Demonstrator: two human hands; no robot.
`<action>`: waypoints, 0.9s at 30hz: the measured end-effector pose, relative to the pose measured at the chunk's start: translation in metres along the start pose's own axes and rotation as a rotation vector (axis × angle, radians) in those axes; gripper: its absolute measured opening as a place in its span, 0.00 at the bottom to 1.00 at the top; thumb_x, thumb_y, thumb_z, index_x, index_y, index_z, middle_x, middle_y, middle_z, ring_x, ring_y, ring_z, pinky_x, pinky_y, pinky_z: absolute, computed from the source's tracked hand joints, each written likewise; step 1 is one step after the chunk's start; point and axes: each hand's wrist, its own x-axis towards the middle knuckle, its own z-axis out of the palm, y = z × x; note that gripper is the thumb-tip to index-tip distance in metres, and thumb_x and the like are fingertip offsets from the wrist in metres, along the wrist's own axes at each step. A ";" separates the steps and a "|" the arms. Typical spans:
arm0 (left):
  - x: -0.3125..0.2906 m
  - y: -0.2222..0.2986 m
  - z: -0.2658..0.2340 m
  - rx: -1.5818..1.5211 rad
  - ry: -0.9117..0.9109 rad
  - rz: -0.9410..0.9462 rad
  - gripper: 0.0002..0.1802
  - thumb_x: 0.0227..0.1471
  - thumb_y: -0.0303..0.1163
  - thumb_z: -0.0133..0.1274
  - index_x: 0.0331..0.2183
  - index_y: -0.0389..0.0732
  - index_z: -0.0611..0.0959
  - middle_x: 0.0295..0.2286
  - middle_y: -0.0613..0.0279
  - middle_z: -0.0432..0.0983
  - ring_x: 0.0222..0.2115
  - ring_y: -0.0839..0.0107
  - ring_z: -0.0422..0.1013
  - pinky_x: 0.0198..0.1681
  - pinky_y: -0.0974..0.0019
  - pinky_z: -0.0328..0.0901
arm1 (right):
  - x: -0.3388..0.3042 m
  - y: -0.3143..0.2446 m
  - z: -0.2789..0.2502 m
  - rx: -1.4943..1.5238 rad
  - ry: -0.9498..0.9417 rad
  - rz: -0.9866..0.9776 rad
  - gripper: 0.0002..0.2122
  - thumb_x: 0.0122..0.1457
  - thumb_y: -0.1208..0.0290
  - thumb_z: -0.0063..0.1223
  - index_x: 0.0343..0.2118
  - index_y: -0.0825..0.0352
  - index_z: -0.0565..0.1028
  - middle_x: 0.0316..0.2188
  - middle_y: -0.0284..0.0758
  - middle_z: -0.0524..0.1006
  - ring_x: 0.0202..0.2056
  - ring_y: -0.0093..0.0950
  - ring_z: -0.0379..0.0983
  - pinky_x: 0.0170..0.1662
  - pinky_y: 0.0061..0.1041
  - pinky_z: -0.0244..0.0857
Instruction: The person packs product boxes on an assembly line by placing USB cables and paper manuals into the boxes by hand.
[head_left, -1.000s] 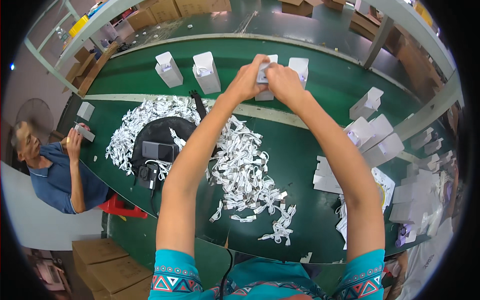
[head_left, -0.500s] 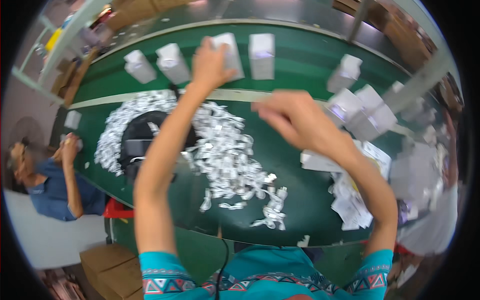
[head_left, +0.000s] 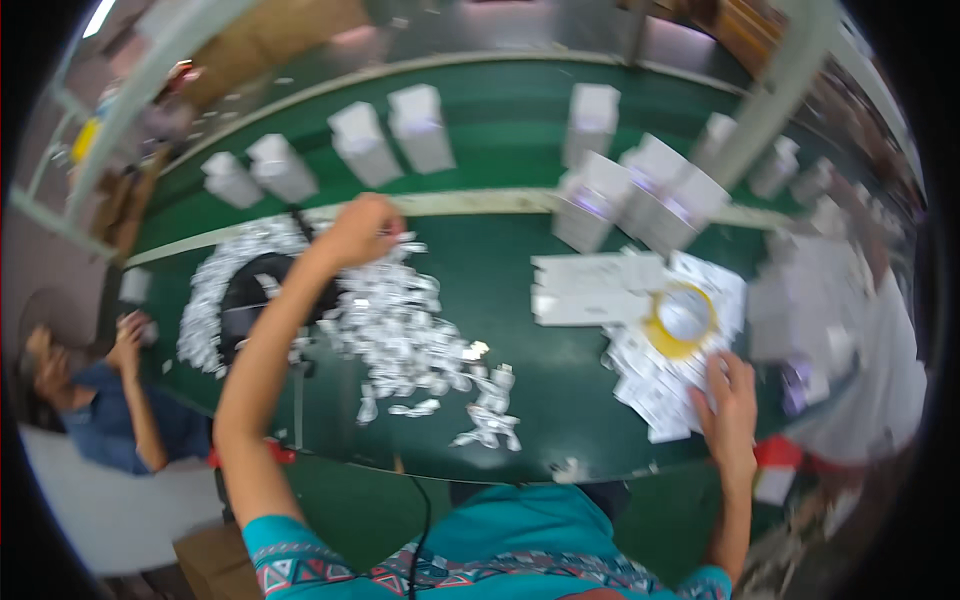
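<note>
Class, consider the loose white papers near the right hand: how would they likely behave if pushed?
The white papers look thin, so they would probably be light and bend easily. They overlap untidily, so a push from the right hand might fan them out. The yellow ring lying on them could pin some down.

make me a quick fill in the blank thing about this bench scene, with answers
The cable pile is nearest the person's ____ hand.
The ring on the papers is ____ in colour.
The tabletop is ____ in colour.
The co-worker at the picture's left wears a ____ shirt.

Missing words: left; yellow; green; blue
</note>
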 end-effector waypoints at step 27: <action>0.079 -0.018 -0.007 0.094 0.802 -0.389 0.26 0.47 0.33 0.71 0.45 0.33 0.79 0.48 0.38 0.69 0.43 0.38 0.76 0.46 0.44 0.73 | 0.173 -0.133 -0.078 0.561 0.303 -0.330 0.06 0.55 0.87 0.59 0.35 0.72 0.81 0.27 0.35 0.78 0.27 0.24 0.72 0.30 0.21 0.63</action>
